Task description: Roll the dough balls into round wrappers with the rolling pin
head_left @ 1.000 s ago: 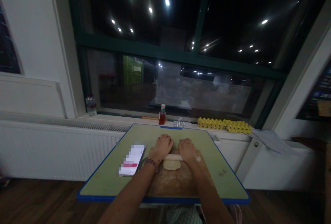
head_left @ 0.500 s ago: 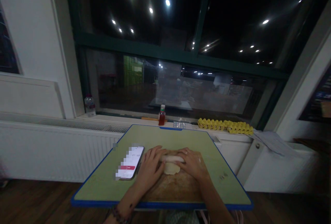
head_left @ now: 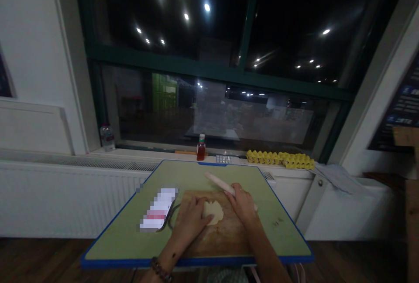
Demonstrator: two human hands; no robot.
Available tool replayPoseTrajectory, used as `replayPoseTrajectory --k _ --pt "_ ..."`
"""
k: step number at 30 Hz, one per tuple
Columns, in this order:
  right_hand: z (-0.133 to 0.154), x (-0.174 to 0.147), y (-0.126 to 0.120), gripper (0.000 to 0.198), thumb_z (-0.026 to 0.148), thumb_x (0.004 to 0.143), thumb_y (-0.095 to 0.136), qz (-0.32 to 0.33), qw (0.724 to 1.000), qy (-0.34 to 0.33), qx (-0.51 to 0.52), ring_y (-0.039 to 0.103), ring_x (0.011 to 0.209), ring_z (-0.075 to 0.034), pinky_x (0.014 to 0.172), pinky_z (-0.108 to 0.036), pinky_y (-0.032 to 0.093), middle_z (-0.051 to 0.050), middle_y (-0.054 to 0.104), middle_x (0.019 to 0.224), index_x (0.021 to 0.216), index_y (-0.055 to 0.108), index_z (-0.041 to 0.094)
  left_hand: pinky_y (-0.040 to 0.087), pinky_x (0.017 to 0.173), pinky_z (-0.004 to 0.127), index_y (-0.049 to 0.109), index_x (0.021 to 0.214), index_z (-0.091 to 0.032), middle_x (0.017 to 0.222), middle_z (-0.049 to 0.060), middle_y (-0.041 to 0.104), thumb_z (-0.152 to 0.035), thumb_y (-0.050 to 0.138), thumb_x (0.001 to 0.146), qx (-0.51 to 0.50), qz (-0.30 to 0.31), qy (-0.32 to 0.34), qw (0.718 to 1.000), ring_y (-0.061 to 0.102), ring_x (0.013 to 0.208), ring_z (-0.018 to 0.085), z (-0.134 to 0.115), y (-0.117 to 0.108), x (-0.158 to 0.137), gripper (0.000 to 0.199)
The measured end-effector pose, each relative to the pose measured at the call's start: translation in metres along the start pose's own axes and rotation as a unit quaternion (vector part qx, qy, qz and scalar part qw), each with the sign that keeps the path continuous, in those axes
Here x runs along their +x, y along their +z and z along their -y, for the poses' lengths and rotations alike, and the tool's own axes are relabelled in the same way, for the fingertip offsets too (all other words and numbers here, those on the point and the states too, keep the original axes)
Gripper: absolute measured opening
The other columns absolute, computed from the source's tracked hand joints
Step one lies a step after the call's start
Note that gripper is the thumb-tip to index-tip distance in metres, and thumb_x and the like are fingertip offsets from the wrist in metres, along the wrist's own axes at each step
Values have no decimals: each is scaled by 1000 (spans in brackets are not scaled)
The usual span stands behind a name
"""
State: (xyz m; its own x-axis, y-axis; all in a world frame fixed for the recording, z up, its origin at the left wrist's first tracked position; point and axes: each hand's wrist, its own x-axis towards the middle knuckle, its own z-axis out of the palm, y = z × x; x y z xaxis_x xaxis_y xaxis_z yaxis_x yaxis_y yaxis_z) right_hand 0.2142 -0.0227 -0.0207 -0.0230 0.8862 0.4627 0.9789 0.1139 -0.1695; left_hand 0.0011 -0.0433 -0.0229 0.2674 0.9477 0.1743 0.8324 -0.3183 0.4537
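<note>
A pale, flat dough round (head_left: 214,213) with a slightly uneven edge lies on the wooden cutting board (head_left: 222,241). My left hand (head_left: 191,217) grips its left edge, with the thumb at the near side and the fingers at the far side. In my right hand (head_left: 242,202) is a light-coloured rolling pin (head_left: 219,182). The pin is angled, its free end pointing to the far left, off the dough. Part of the pin is hidden under my right palm.
The board sits on a green folding table (head_left: 121,241) with a blue edge. To its left lies a phone (head_left: 159,211) with a lit screen. A bottle of red liquid (head_left: 200,148), a yellow egg carton (head_left: 279,159) and a clear bottle (head_left: 107,138) stand along the windowsill.
The rolling pin was level under both hands across the dough. Now my right hand alone holds it, tilted away to the far side, and my left hand has moved onto the dough's edge.
</note>
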Motion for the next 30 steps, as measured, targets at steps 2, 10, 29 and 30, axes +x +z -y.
replayPoseTrajectory --k 2,10,29,30 --pt "0 0 1 27 44 98 40 2 1000 -6 -7 68 83 -19 69 -26 43 -3 70 94 108 53 23 41 95 37 51 127 -24 127 8 56 -37 58 79 -35 15 -4 999 53 117 26 0 -2 1 50" --pt "6 -3 -8 25 44 97 43 14 1000 -9 11 69 84 -19 71 -26 44 -4 71 93 108 53 23 44 86 32 60 106 -23 115 4 64 -33 58 79 -110 -23 30 993 59 104 23 -1 -8 -1 28" --pt "5 -3 -11 24 42 98 42 2 1000 -19 24 68 83 -18 69 -25 42 -4 71 90 105 53 23 48 93 39 53 122 -18 121 9 65 -33 57 77 -340 -118 39 932 62 107 24 -7 13 -1 48" --pt "5 -3 -11 24 42 98 42 2 999 -21 26 68 83 -18 70 -25 42 -4 71 90 106 53 23 47 95 38 54 123 -19 122 9 65 -32 56 78 -318 -112 37 941 61 110 24 -7 11 -2 47"
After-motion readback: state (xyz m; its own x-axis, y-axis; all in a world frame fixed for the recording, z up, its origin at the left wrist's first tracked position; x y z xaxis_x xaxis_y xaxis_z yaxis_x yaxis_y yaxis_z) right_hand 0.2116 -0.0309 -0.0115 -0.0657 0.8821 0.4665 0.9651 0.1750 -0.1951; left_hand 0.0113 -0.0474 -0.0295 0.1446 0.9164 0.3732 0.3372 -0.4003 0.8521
